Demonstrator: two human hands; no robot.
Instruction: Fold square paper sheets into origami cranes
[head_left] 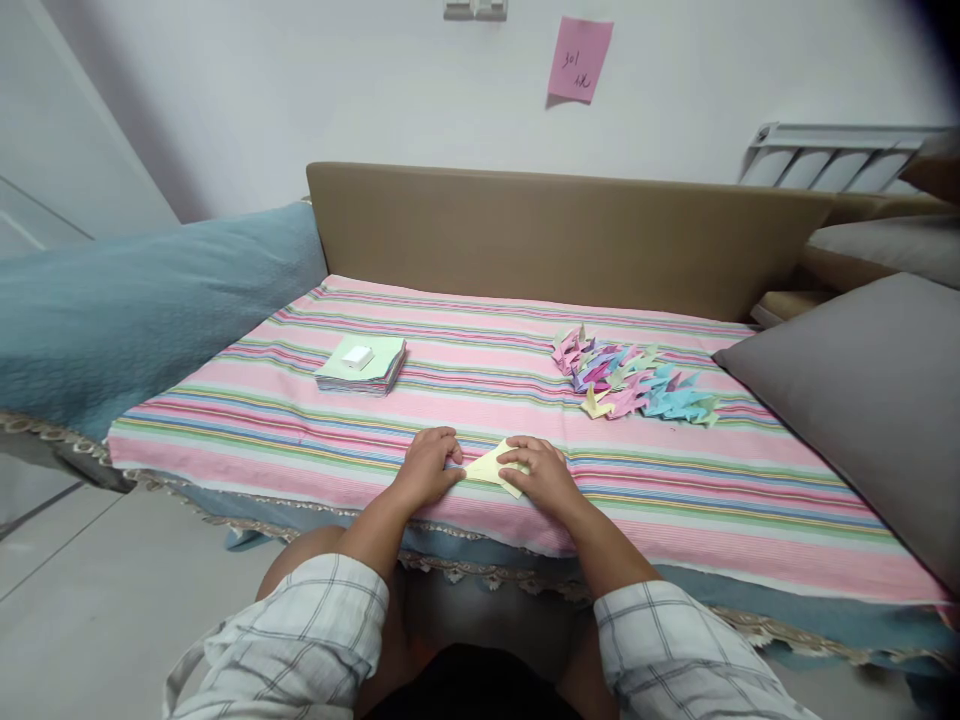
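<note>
A pale yellow piece of folded paper [487, 468] lies on the striped cloth near the sofa's front edge, narrow at its left end and wider to the right. The thumb and fingers of my left hand [431, 468] close at its narrow tip. My right hand [541, 475] grips the wide end, fingers on the upper edge and thumb on the lower, hiding part of it. Farther right sits a cluster of folded paper cranes [637, 380] in pink, purple, blue, green and yellow. To the left is a stack of coloured paper sheets [375, 365], with a small white block [358, 357] on top.
The striped cloth [480, 340] covers the seat up to the brown backrest [555, 235]. A blue-covered armrest [165, 290] borders the left side. Grey cushions [847, 400] lie at the right. A pink note [580, 60] hangs on the wall above.
</note>
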